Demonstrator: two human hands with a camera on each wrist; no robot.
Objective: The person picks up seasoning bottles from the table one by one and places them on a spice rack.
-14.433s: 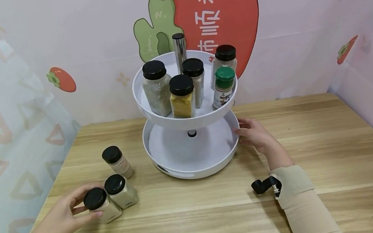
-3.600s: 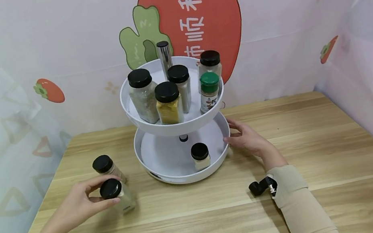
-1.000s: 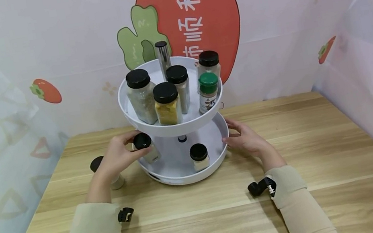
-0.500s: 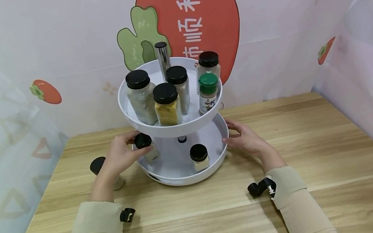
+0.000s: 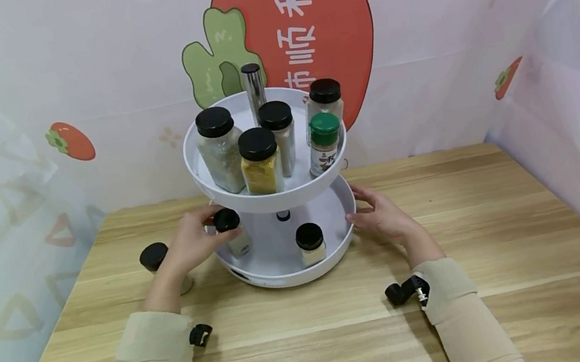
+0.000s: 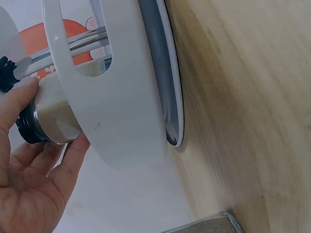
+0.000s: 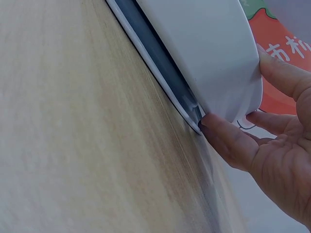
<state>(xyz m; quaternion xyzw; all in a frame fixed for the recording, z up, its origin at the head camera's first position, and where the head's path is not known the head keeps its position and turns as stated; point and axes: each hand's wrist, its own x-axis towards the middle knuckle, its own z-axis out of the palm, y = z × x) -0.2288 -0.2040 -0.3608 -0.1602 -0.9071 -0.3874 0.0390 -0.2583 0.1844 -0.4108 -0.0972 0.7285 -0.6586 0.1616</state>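
Observation:
A white two-tier turntable (image 5: 278, 247) stands on the wooden table. At the left of its lower tier, my left hand (image 5: 193, 244) holds a square black-capped spice jar (image 5: 240, 244) between thumb and fingers. Pale powder shows through that jar's wall in the left wrist view, where the tray side hides its base; whether it rests on the tray I cannot tell. My right hand (image 5: 384, 215) grips the lower tier's right rim, thumb on the upper edge and fingers beneath, as the right wrist view shows. A smaller black-capped jar (image 5: 311, 244) stands at the front right of this tier.
Several jars fill part of the upper tier (image 5: 282, 201), among them a yellow-powder jar (image 5: 262, 169) and a green-capped shaker (image 5: 325, 144). A metal post (image 5: 254, 88) rises at its centre. Another black-capped jar (image 5: 154, 257) stands on the table, partly behind my left forearm.
The small jar came onto the lower tier earlier. My left hand has since carried the second jar from the table to the tier, lately shifting it slightly right. My right hand keeps its grip.

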